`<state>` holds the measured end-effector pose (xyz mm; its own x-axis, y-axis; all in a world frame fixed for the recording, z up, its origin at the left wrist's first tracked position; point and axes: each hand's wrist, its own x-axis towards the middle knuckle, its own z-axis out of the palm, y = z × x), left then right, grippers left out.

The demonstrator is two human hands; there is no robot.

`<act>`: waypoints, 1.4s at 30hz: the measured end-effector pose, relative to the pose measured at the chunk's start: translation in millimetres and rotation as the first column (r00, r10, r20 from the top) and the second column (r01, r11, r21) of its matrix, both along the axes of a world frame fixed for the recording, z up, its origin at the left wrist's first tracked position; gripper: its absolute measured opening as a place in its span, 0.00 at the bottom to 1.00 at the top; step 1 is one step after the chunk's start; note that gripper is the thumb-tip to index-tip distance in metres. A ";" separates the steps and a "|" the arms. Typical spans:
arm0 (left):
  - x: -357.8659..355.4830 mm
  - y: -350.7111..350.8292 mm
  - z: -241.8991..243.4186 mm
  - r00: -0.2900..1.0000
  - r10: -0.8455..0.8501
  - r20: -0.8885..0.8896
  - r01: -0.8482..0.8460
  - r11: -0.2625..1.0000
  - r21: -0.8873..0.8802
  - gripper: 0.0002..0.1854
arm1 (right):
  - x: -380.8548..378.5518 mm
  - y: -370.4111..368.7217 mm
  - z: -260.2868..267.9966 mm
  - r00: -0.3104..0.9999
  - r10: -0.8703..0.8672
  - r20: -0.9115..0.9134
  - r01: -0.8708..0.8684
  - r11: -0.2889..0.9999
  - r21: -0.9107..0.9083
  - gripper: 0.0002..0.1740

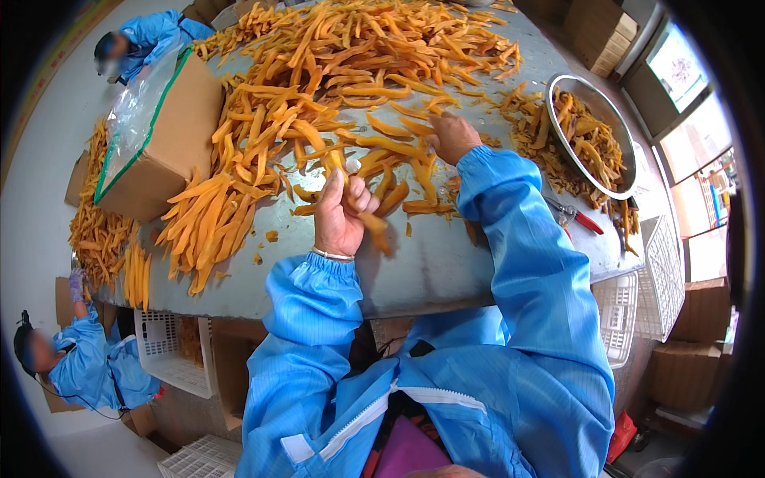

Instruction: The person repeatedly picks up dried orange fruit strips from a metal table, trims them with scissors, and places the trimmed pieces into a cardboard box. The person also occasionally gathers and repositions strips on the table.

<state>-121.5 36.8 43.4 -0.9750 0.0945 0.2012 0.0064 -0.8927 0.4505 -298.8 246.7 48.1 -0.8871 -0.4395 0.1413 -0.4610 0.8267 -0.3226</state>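
My left hand [340, 215], palm up, is closed around a few orange strips [331, 156], which look like dried sweet potato. Their lower ends stick out below my fingers and are blurred. My right hand [454, 138] reaches down among loose strips on the metal table [436, 257]; its fingertips are hidden, so its grip cannot be made out. Between and around both hands lie scattered strips [423, 179]. A neatly gathered bunch of strips [206, 221] rests to the left, and a large heap [370, 48] covers the table's far part.
A cardboard box [179, 137] with a plastic liner stands at left. To the right, a metal bowl [627, 161] of strip pieces leans tilted beside red-handled pliers or cutters [577, 218]. White plastic crates [657, 281] flank the table. Two people in blue [152, 39] [89, 364] are at left.
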 end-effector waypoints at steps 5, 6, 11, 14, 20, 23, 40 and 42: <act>2.3 -0.7 5.3 0.815 0.578 0.052 -0.452 0.688 -0.568 0.10 | -12.0 -18.0 9.1 0.985 -0.122 -0.125 0.113 0.991 -0.075 0.19; 2.4 -4.3 5.9 0.784 0.607 -0.131 -0.517 0.520 -0.680 0.11 | -13.6 -24.2 13.2 0.991 -0.106 -0.084 0.096 0.988 -0.120 0.20; -3.0 -21.9 2.2 0.852 0.496 0.164 -0.436 0.848 -0.300 0.10 | -17.5 -77.2 7.1 0.976 0.096 0.197 -0.122 0.985 0.126 0.23; -2.5 -33.6 -3.5 0.822 0.482 0.304 -0.446 0.876 -0.184 0.11 | -19.9 -86.8 3.7 0.990 -0.006 0.138 -0.011 0.993 0.116 0.21; 3.3 -30.2 -2.3 0.891 0.384 0.243 -0.351 0.921 -0.171 0.14 | 13.0 -63.1 41.8 0.971 0.222 0.088 -0.182 0.926 -0.330 0.15; 5.0 -15.3 4.1 0.937 0.298 0.183 -0.277 0.952 -0.131 0.21 | 54.5 -62.8 53.4 0.796 0.572 0.200 -0.414 0.754 -0.510 0.12; 14.9 -8.8 -17.1 0.915 0.307 0.261 -0.334 0.941 0.064 0.09 | 182.2 -72.9 21.3 0.875 0.385 -0.295 -0.424 0.902 -0.080 0.17; 15.6 -10.0 -15.5 0.899 0.352 0.260 -0.368 0.930 0.016 0.09 | 188.9 -72.3 23.9 0.885 0.408 -0.226 -0.439 0.892 -0.110 0.18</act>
